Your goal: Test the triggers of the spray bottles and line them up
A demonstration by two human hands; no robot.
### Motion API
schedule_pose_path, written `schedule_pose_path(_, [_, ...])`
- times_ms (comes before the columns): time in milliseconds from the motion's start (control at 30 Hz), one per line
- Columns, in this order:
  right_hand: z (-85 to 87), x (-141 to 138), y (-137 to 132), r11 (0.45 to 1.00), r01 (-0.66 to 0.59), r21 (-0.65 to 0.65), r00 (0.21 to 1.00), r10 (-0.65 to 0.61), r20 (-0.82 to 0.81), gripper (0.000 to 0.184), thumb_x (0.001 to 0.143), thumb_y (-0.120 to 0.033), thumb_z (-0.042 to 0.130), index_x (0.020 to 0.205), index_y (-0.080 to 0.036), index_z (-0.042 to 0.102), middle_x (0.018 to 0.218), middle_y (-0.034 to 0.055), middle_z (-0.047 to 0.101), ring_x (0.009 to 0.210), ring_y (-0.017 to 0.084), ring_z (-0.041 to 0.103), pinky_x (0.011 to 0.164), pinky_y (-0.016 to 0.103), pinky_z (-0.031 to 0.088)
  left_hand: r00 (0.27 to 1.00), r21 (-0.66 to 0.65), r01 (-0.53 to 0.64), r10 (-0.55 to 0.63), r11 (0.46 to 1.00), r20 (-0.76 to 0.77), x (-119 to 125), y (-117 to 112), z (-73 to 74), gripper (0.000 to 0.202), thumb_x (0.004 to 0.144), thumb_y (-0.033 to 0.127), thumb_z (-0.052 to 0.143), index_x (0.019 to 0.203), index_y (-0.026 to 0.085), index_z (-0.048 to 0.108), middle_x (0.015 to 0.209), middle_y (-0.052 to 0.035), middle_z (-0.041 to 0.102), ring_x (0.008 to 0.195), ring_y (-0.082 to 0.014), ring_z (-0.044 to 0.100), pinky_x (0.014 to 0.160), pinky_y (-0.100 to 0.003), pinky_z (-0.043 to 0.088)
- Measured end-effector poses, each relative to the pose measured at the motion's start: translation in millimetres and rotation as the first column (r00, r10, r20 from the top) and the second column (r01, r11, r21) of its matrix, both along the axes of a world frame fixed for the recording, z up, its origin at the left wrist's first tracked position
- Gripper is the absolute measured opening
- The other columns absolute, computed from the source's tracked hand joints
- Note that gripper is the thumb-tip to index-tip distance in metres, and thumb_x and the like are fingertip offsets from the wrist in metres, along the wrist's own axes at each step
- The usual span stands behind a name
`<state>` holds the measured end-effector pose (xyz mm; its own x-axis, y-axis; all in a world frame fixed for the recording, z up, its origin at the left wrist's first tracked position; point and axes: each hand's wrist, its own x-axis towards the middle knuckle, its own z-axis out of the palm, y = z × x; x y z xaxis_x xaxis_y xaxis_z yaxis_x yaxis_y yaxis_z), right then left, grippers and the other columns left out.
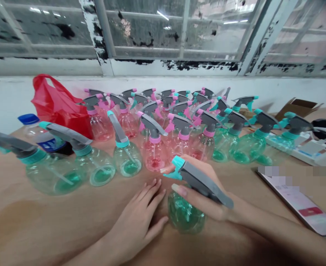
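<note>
partly hidden behind right hand (217, 209): green spray bottle (186, 218)

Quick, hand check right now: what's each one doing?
Left hand: open, flat on the table, holding nothing.
Right hand: closed around the neck of a green spray bottle, holding it.

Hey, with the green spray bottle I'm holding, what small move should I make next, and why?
Probably bring your left hand against the lower body of the green spray bottle to steady it: your right hand grips it high, just under the spray head, while your left lies palm-down on the table close beside it.
</note>
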<state>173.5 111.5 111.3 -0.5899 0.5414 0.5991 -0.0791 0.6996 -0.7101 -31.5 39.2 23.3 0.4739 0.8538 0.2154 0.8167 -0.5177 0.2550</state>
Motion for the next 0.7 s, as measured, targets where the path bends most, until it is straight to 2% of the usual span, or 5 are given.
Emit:
schedule_pose_path(67, [1.6, -0.3, 0.2, 1.000, 0.008, 0.003, 1.000, -0.008, 0.013, 0.010, 0.081, -0.012, 0.056, 0.088, -0.019, 0.054, 0.080, -0.0004, 0.057, 0.069, 0.011, 0.057, 0.063, 0.026, 0.048, 1.000, 0.012, 0.007, -0.007, 1.000, -0.002, -0.3, 0.0, -0.3, 0.052, 0.092, 0.033, 0.059, 0.139, 0.014, 0.046, 0.144, -0.0172, 0.047, 0.133, -0.0359, 0.043, 0.104, -0.055, 0.042])
schedule_pose_path(200, [3.6, -0.8, -1.0, 0.999, 0.002, -0.032, 1.000, -0.002, 0.023, 0.015, 0.080, -0.010, 0.057, 0.078, -0.021, 0.046, 0.077, -0.0024, 0.055, 0.064, 0.009, 0.055, 0.059, 0.023, 0.045, 1.000, 0.002, 0.008, -0.008, 1.000, -0.026, 0.9, 0.2, 0.9, 0.051, 0.092, 0.031, 0.058, 0.138, 0.011, 0.046, 0.144, -0.0196, 0.047, 0.133, -0.0359, 0.043, 0.103, -0.056, 0.042])
schedule_pose_path(433, [1.3, 2.1, -2.4, 0.997, 0.083, 0.000, 0.995, -0.083, 0.057, 0.011, 0.085, -0.017, 0.053, 0.075, -0.017, 0.050, 0.066, -0.0037, 0.045, 0.056, 0.008, 0.045, 0.054, 0.022, 0.038, 0.999, 0.049, 0.025, -0.023, 0.998, -0.048, -0.8, 0.3, -5.1, 0.052, 0.093, 0.032, 0.057, 0.138, 0.010, 0.044, 0.145, -0.0211, 0.045, 0.133, -0.0365, 0.043, 0.102, -0.058, 0.043])
schedule_pose_path(600, [-0.1, 3.0, -1.9, 0.999, 0.048, 0.026, 0.998, -0.049, 0.025, 0.002, 0.084, -0.016, 0.055, 0.084, -0.017, 0.055, 0.072, -0.0010, 0.052, 0.065, 0.011, 0.053, 0.063, 0.025, 0.045, 0.999, 0.008, 0.022, -0.022, 1.000, -0.033, 0.3, 0.9, -1.2, 0.052, 0.092, 0.031, 0.057, 0.139, 0.013, 0.044, 0.146, -0.0186, 0.044, 0.134, -0.0356, 0.042, 0.104, -0.056, 0.041])
schedule_pose_path(700, [-3.2, 3.3, -2.4, 0.998, 0.054, -0.018, 0.999, -0.054, 0.009, 0.007, 0.085, -0.018, 0.058, 0.092, -0.019, 0.057, 0.078, 0.0001, 0.056, 0.066, 0.012, 0.057, 0.064, 0.026, 0.047, 0.999, -0.024, 0.021, -0.021, 1.000, -0.024, 1.8, 2.1, 1.7, 0.052, 0.092, 0.031, 0.057, 0.139, 0.014, 0.045, 0.144, -0.0180, 0.048, 0.133, -0.0360, 0.042, 0.104, -0.057, 0.041])
